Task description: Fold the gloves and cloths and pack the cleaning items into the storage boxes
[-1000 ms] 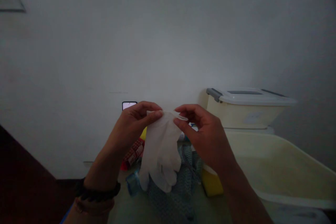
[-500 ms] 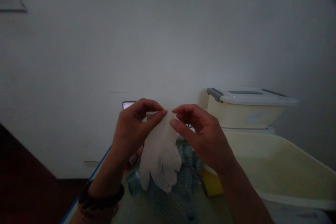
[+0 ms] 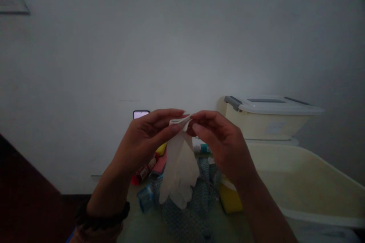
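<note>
A thin white glove [image 3: 180, 171] hangs fingers down in front of me, held up by its cuff. My left hand [image 3: 148, 131] pinches the left side of the cuff between thumb and fingers. On the other side, my right hand [image 3: 221, 140] pinches the cuff's right edge, its thumb close under the fingers. The cuff's rim looks folded together between the two hands. Below and behind the glove lies a blue-grey knitted cloth [image 3: 194, 216], partly covered by it in my view.
A phone [image 3: 141, 114] stands lit near the wall. Around the cloth are a red tube [image 3: 145, 169], a blue clear item [image 3: 146, 198], a white-and-green container [image 3: 202, 146] and a yellow sponge [image 3: 230, 198]. At right are a cream basin [image 3: 319, 152] and a lidded box [image 3: 265, 123].
The cuff has shifted slightly and now shows its folded rim between my fingers. The glove hangs narrower. My left forearm has moved a little left and down, uncovering more of the phone.
</note>
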The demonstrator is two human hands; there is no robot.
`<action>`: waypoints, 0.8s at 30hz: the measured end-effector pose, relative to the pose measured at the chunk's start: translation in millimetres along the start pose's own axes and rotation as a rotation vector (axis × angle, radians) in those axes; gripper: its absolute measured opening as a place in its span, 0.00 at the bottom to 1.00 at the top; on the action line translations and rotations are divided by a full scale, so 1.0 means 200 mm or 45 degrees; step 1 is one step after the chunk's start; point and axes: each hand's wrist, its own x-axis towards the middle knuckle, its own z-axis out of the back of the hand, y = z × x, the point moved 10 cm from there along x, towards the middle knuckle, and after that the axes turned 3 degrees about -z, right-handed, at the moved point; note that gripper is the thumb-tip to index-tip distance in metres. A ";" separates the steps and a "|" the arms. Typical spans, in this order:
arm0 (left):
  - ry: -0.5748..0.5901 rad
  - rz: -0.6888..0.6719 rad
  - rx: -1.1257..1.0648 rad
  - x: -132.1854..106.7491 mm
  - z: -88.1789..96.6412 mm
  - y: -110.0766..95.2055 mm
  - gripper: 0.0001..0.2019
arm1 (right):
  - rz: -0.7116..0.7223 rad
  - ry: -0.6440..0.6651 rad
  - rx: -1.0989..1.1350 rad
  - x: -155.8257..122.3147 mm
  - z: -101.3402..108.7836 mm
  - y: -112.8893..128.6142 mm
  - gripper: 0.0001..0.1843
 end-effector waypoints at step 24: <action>-0.101 -0.034 0.283 0.00 0.05 -0.03 0.05 | 0.540 -0.214 -0.874 -0.07 -0.03 0.21 0.03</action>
